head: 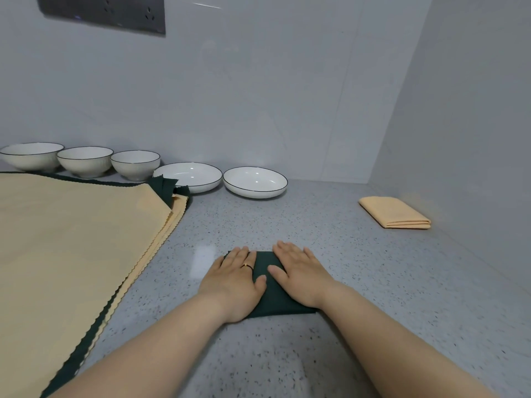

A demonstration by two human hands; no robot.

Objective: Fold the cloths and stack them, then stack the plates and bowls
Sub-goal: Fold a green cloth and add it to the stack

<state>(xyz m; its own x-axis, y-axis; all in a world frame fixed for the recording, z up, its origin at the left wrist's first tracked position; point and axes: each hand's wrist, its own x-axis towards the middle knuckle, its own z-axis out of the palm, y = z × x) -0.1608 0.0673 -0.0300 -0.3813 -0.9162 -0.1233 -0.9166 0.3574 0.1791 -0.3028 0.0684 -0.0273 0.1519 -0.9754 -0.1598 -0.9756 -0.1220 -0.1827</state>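
Left hand (234, 282), right hand (301, 275) flat on folded green cloth (273, 301); bowls (85, 163), plates (255, 182) unstacked behind

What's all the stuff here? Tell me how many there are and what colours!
counter: 1, grey speckled, under everything
bowls: 3, white with dark rims, in a row at the back left
plates: 2, white with dark rims, right of the bowls
unfolded cloths: a pile, number unclear, yellow and dark green, left side
folded yellow cloth: 1, far right
folded green cloth: 1, dark green, front middle
socket panel: 1, dark grey, top left
ring: 1, gold and black, on a finger
left hand: 1, flat on the folded green cloth
right hand: 1, flat on the same cloth
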